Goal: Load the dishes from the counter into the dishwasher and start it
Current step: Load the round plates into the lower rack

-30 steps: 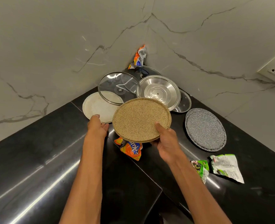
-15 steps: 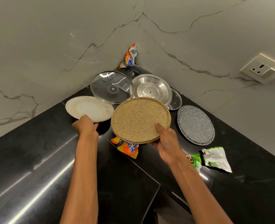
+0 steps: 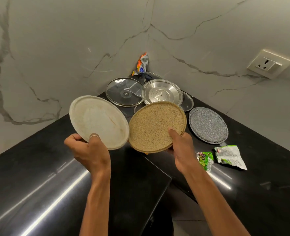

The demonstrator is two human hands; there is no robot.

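Observation:
My left hand point(image 3: 88, 150) grips the near edge of a white plate point(image 3: 99, 121), thumb on top, and holds it tilted above the black counter point(image 3: 38, 176). My right hand point(image 3: 181, 149) holds a tan speckled plate point(image 3: 154, 126) by its near right edge, thumb on its face. The two plates touch edge to edge in the air. In the corner behind them lie a glass lid point(image 3: 125, 94), a steel lid point(image 3: 163, 94) and a smaller lid point(image 3: 186, 103). A grey speckled plate point(image 3: 208, 125) lies flat to the right.
Two crumpled green wrappers point(image 3: 229, 157) point(image 3: 204, 160) lie on the counter right of my right hand. An orange wrapper point(image 3: 141, 63) stands in the wall corner. A wall socket point(image 3: 268, 63) sits at the upper right. Marble walls close the corner.
My left hand has taken the white plate off the counter and lifted it, tilted, beside the tan plate. The right hand still holds the tan plate.

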